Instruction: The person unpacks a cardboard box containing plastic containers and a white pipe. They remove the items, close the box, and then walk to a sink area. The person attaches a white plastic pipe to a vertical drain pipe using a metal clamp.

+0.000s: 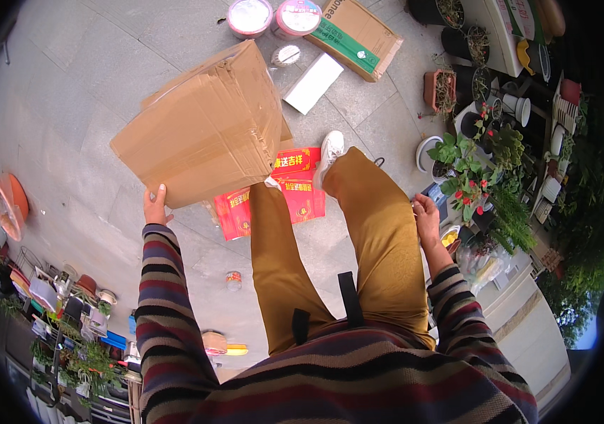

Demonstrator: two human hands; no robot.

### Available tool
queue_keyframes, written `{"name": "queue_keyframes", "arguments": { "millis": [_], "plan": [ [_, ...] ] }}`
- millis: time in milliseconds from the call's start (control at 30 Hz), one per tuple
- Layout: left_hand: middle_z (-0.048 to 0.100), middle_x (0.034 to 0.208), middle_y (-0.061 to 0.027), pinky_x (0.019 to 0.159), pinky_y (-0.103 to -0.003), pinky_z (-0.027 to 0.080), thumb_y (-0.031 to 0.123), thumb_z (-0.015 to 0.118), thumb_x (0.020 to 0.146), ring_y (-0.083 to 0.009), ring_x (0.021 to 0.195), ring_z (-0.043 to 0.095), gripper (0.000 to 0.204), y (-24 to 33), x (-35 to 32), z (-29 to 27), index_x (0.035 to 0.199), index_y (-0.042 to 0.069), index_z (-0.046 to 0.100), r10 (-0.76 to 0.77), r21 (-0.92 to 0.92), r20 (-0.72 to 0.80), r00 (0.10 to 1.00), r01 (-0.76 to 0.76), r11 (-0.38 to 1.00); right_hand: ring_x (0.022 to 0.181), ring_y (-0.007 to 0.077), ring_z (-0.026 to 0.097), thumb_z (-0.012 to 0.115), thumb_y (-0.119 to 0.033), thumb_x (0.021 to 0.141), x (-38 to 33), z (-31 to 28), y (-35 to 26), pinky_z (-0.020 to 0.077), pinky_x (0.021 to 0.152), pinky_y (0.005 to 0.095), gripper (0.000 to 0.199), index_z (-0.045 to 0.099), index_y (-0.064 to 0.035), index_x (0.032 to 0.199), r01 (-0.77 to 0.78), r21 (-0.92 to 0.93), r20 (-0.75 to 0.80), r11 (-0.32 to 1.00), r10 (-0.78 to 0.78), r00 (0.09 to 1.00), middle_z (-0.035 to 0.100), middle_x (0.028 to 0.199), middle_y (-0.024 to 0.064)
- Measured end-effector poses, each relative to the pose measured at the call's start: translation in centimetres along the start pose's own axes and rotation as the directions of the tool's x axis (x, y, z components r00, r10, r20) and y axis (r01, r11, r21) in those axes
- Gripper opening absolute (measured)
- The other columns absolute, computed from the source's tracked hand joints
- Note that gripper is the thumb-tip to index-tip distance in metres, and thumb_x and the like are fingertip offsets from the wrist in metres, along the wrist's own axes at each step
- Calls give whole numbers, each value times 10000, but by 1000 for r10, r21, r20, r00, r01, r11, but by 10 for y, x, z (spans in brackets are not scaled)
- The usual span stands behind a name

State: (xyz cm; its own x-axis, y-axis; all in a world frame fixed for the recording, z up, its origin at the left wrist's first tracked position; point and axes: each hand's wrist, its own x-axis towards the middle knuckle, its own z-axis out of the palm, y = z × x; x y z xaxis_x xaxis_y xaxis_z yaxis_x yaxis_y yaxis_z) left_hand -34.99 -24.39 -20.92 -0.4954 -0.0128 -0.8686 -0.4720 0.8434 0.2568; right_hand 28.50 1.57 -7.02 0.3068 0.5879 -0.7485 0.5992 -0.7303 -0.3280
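Note:
A big brown cardboard box, creased and tilted, leans in front of my left leg. My left hand grips its near left edge, with the thumb on the outer face and the other fingers partly hidden. Red printed packaging with yellow lettering lies flat under the box and around my left foot. My right hand hangs beside my right knee, its fingers loosely bent, and nothing shows in it.
Beyond the box stand two round lidded tubs, a small white round package, a white box and a flat brown carton with green tape. Potted plants line the right side. A jar and an orange basin are at left.

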Motion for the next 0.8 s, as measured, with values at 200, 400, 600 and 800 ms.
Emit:
{"name": "queue_keyframes", "arguments": {
  "millis": [200,400,600,800],
  "plan": [
    [358,1504,-125,870,-649,436,509,731,851,-368,1321,423,838,63,-17,53,1483,214,266,95,-64,-18,995,-96,993,971,175,681,582,-128,953,25,37,62,518,814,315,353,574,-23,1289,21,-174,154,985,6,988,657,1172,104],
    [305,1516,-105,918,-662,411,460,774,827,-358,1361,360,903,86,-44,107,1480,228,195,107,-62,36,994,-105,993,969,218,704,581,-86,911,37,30,126,536,892,338,310,646,-27,1209,-121,-196,139,973,149,979,703,1116,141],
    [295,1522,-93,922,-685,413,476,759,837,-377,1360,357,851,84,-45,138,1462,252,227,85,-7,32,996,-85,996,861,217,728,574,-124,927,83,36,210,562,799,335,288,666,0,1170,-220,-24,17,975,220,975,734,988,140],
    [330,1489,-100,934,-629,446,537,706,860,-355,1331,389,769,64,-15,132,1430,220,298,166,32,87,982,-169,985,923,260,722,583,-132,908,175,92,318,558,841,354,340,647,-12,1220,-272,-173,-94,947,259,961,721,1058,167]
  ]
}}
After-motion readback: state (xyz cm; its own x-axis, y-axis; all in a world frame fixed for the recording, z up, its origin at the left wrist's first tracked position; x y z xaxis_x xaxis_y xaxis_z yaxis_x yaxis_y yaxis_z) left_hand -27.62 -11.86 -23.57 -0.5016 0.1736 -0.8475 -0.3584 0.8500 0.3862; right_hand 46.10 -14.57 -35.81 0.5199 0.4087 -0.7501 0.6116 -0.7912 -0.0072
